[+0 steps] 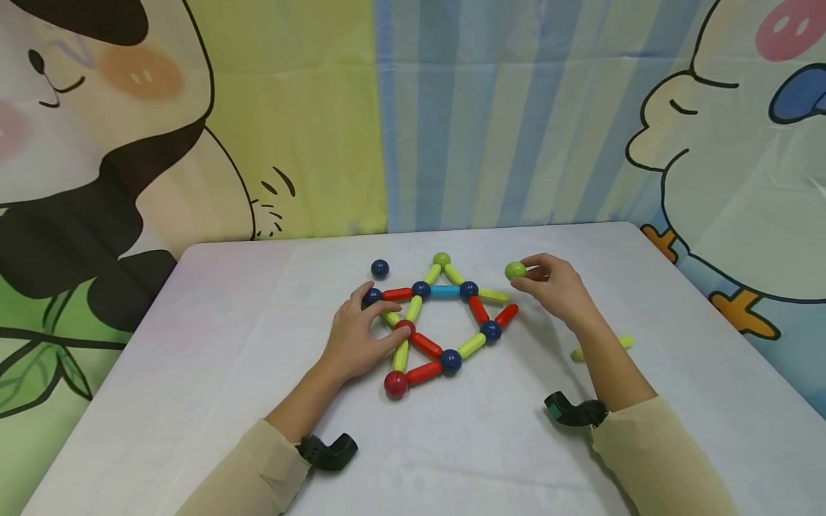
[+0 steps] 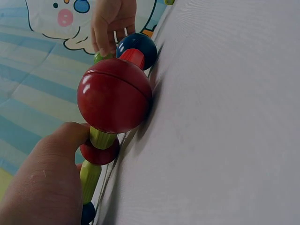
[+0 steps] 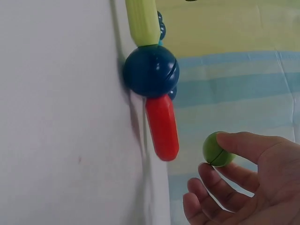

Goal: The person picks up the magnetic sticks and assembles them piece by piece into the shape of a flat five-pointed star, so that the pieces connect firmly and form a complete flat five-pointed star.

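A star-like frame of coloured rods and balls lies flat on the table. My left hand rests on its left side, the thumb at a small red ball and the fingertips near a dark blue ball. In the left wrist view a large red ball stands close by the thumb. My right hand pinches a green ball between thumb and fingers, to the right of the frame. Nearest it are the free ends of a yellow-green rod and a red rod.
A loose dark blue ball sits behind the frame's left corner. Loose yellow-green rods lie at the right, partly hidden by my right forearm. A cartoon-printed curtain hangs behind the white table.
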{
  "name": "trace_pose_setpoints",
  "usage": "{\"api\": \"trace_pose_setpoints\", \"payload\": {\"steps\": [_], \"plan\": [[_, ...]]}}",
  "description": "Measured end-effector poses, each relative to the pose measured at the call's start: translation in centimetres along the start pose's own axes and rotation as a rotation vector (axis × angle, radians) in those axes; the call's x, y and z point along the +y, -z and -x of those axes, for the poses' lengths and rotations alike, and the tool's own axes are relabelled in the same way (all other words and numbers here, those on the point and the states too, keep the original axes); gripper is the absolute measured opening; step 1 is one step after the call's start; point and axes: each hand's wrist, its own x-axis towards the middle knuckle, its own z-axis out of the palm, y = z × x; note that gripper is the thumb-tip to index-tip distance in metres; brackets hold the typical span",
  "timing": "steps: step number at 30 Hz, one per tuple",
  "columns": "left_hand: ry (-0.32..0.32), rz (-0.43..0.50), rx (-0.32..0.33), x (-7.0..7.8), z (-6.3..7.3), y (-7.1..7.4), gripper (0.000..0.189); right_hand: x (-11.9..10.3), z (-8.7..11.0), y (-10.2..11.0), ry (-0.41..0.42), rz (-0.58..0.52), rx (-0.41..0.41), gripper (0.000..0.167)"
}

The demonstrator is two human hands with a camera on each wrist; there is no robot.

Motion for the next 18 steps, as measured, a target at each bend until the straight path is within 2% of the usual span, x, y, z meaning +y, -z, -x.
{"api": "trace_pose_setpoints", "payload": {"steps": [9,18], "plan": [[-0.003,-0.005,0.004,0.0,0.0,0.0,0.043,1.3,0.4,0.6,-0.075,0.061,-0.043,0.062],[0.005,-0.006,-0.003,0.0,0.1,0.1,0.044,2.1,0.3,0.8,-0.103,0.091,-0.136,0.056]]}}
